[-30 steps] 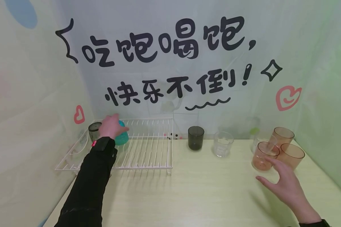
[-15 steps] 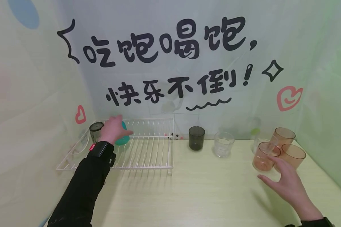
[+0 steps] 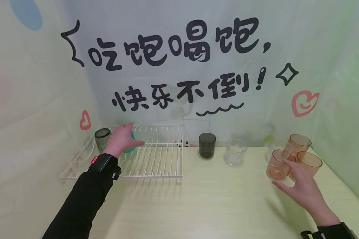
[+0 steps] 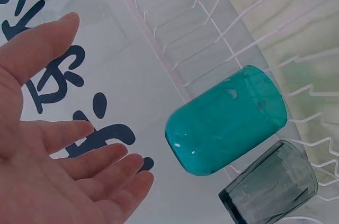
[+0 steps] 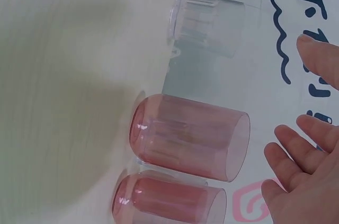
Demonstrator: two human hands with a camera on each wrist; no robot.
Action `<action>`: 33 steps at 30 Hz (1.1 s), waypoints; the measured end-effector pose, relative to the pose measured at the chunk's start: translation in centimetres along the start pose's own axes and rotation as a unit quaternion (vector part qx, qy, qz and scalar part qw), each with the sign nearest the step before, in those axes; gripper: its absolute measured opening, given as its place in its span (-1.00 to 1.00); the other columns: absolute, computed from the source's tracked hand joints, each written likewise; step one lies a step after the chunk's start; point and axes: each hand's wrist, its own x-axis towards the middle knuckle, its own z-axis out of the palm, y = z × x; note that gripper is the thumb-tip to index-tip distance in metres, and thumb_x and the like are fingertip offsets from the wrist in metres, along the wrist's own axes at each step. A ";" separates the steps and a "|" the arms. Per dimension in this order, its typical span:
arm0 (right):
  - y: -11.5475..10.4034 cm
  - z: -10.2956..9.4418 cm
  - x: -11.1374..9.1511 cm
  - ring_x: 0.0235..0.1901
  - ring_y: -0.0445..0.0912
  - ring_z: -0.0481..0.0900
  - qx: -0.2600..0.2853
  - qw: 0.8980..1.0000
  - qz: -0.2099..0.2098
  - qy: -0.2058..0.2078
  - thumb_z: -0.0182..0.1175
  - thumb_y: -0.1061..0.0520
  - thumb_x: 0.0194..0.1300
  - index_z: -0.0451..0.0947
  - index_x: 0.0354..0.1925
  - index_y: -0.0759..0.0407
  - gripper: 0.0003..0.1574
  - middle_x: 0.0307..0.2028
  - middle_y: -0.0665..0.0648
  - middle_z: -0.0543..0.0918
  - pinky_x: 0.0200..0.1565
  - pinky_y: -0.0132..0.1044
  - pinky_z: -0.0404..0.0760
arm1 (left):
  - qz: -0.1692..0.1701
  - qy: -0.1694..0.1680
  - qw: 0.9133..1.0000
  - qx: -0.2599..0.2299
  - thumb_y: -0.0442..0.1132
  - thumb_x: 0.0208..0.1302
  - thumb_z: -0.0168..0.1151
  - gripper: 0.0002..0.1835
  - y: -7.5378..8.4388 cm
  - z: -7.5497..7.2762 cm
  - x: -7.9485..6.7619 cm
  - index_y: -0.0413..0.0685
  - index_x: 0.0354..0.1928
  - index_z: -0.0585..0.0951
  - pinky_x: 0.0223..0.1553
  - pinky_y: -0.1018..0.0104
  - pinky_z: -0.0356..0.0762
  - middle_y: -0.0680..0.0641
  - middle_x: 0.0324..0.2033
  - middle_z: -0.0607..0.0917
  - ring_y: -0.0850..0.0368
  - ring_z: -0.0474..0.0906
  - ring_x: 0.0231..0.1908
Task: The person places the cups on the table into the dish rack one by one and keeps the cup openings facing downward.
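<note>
Empty and loose-fingered alike, the left hand [image 3: 122,139] hovers near the teal cup [image 4: 225,123] and the right hand [image 3: 302,188] seems poised, needing next to grip a pink cup [image 3: 277,167].

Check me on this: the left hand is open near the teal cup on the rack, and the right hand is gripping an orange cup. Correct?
Not quite: the right hand isn't gripping an orange cup; the right wrist view shows it open, holding nothing. The left hand is open near the teal cup on the rack.
</note>
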 end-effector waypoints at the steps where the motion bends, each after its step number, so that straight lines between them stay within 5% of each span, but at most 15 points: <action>1: 0.1 0.0 0.1 -0.02 0.25 0.35 -0.002 1.000 -0.002 0.000 0.49 0.09 -0.29 0.37 0.12 0.33 -0.04 0.00 0.38 0.48 0.00 0.17 0.28 | 0.005 0.000 1.000 0.002 0.15 -0.06 0.31 0.02 0.0 0.0 0.0 -0.30 0.34 0.14 0.11 -0.18 0.26 -0.41 0.21 0.27 -0.31 0.18 0.19; 33: 0.9 -0.4 1.9 0.07 0.38 0.27 -0.038 0.998 0.011 -0.047 0.41 0.01 -0.13 0.31 0.17 0.36 -0.07 0.07 0.46 0.41 0.02 0.30 0.22 | 0.059 -0.018 0.998 -0.014 0.16 -0.11 0.36 0.03 2.7 0.7 -2.5 -0.25 0.34 0.19 0.15 -0.15 0.25 -0.31 0.26 0.29 -0.25 0.14 0.24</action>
